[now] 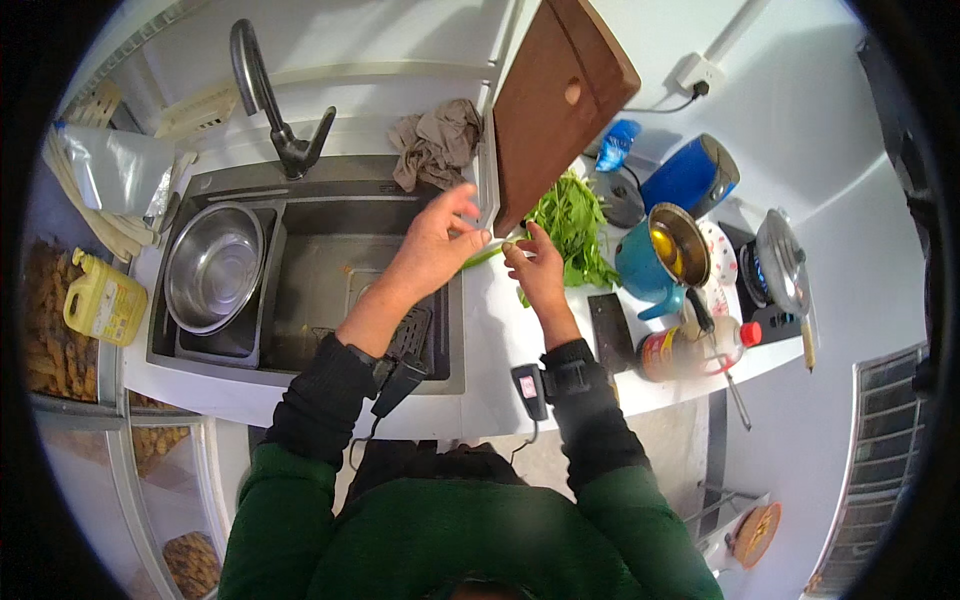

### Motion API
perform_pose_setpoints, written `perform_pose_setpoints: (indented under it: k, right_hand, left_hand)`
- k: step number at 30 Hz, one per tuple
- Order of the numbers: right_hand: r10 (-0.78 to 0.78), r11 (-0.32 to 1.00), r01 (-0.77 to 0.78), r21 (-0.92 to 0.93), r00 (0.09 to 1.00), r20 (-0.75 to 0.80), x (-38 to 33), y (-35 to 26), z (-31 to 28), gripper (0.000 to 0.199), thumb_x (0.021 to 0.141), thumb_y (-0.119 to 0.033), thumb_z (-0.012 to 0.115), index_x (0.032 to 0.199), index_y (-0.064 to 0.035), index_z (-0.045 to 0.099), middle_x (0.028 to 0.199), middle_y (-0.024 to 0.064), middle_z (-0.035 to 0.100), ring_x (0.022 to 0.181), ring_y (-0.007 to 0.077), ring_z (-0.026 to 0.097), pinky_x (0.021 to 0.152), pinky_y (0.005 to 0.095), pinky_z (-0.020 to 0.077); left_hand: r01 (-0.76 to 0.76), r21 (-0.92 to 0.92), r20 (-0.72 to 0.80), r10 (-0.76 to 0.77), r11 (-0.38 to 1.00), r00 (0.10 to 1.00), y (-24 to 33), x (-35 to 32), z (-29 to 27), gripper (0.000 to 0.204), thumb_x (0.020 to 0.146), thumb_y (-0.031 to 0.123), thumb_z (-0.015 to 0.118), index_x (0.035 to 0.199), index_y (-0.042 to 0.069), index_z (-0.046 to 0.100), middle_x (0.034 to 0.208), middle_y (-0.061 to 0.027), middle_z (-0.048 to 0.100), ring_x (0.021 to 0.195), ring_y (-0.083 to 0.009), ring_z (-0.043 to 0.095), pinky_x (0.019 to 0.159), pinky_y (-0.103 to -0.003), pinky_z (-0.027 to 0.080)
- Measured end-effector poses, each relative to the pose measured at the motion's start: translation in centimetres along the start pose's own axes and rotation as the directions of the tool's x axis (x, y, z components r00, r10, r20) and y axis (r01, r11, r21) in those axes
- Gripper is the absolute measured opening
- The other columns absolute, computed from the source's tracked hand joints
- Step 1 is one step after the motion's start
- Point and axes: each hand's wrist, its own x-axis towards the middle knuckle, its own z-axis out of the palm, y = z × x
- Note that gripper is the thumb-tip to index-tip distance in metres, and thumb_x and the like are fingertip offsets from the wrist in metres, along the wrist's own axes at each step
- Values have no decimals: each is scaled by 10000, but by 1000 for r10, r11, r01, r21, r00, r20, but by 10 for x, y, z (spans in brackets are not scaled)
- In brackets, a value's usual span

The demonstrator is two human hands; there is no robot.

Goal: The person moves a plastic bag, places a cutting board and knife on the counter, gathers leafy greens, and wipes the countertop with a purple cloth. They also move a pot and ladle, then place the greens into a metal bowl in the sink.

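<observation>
A thin green vegetable stalk [484, 257] spans the gap between my hands, over the white counter at the sink's right edge. The fingers of my right hand [541, 272] are pinched at the stalk's right end. My left hand [432, 250] is above the right side of the sink, its fingers apart and its thumb pointing toward the right fingertips; I see nothing in its grip. Just beyond my right hand lies a heap of leafy greens [578, 225]. A brown cutting board [555, 100] stands tilted behind the greens.
The dark sink [335, 240] with a tap [290, 145] holds a metal bowl [214, 268] at its left. A grey cloth [437, 140] lies behind. At right are a blue pot [645, 262], a knife [610, 335], a plastic bottle [690, 352] and a lit stove [755, 275].
</observation>
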Motion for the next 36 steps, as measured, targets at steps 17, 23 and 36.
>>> perform_pose_setpoints:
  k: [17, 23, 36]
  right_hand:
    - [170, 370, -257, -893, 963, -207, -184, 68, -184, 245, 735, -227, 602, 839, -6, 587, 880, 205, 596, 766, 381, 605, 665, 456, 503]
    - [30, 558, -173, -812, 982, -189, -200, 59, -181, 268, 752, -206, 611, 898, 4, 533, 886, 207, 587, 786, 373, 594, 673, 461, 486]
    - [-562, 250, 440, -862, 791, 241, -148, -192, -93, 332, 679, -93, 676, 991, -74, 562, 855, 116, 550, 733, 325, 586, 595, 395, 474]
  left_hand:
    - [-56, 30, 145, 51, 998, 988, -36, -21, 28, 600, 790, 89, 631, 1333, 7, 390, 1278, -145, 492, 1089, -223, 530, 891, -311, 439]
    - [203, 38, 164, -206, 978, 965, -20, -92, -17, 481, 800, 21, 600, 1260, -8, 460, 1226, -123, 521, 1083, -216, 532, 893, -309, 445]
    - [347, -242, 115, -328, 906, 938, -8, -190, -99, 372, 819, 17, 595, 1183, 17, 515, 1101, -113, 585, 960, -164, 584, 817, -279, 482]
